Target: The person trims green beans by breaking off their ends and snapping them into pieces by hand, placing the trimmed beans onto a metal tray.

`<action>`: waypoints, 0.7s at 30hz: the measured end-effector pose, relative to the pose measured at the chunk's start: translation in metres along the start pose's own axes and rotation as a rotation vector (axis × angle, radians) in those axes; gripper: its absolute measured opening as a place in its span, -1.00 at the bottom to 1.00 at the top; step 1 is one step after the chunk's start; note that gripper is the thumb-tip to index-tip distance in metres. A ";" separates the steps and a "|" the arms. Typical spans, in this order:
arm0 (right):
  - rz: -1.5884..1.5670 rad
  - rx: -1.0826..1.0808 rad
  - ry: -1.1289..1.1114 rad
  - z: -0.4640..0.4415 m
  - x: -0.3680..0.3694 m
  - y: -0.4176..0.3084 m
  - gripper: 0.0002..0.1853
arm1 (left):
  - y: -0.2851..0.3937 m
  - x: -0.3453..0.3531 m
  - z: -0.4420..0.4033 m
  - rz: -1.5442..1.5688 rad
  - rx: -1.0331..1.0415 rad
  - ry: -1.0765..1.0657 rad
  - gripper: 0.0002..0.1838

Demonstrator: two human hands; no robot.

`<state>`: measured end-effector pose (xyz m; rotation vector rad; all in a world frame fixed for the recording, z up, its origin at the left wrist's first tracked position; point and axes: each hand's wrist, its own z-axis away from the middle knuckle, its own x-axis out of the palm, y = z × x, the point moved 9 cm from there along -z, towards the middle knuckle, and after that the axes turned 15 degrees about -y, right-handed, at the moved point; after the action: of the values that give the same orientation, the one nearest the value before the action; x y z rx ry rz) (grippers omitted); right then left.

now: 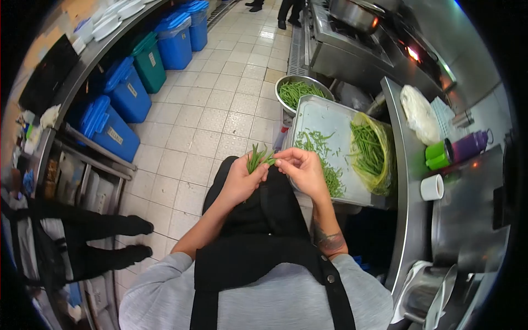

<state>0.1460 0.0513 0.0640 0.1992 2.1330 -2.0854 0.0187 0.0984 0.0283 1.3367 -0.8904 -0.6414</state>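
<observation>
A small bunch of green beans point(256, 158) is wrapped in the fingers of my left hand point(240, 179), above my lap. My right hand point(302, 169) is pinched at the right-hand tips of these beans, thumb against forefinger. To the right of my hands lies a metal tray point(338, 113) with cut bean ends point(330, 176) scattered on it. A yellow plastic bag point(385, 184) full of whole green beans point(366, 144) stands on the tray's right side. Beyond the tray is a steel bowl point(279, 99) heaped with green beans.
Blue bins point(127, 96) and a green bin point(149, 65) line the left counter. A stove point(352, 44) with a pot point(357, 15) and a flame is at the upper right. A steel counter point(410, 220) runs along my right, holding a white cup point(432, 188). Other people stand nearby.
</observation>
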 end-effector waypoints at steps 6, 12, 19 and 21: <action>0.626 -0.284 0.008 0.007 0.017 -0.055 -0.86 | -0.003 -0.006 0.004 -0.035 -0.072 -0.027 -0.92; 0.748 -0.439 0.085 0.013 0.023 -0.062 -0.90 | -0.014 0.005 0.009 0.584 -0.177 -0.199 -0.88; 0.048 -0.224 0.098 0.010 0.011 -0.017 -0.92 | 0.004 0.018 0.008 0.591 -0.051 -0.301 -0.88; -0.308 -0.217 -0.046 0.006 0.020 0.001 -0.89 | 0.007 0.020 0.009 0.557 -0.044 -0.371 -0.89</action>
<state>0.1267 0.0453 0.0586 -0.2147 2.4701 -1.9569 0.0214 0.0778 0.0385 0.8762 -1.4709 -0.4690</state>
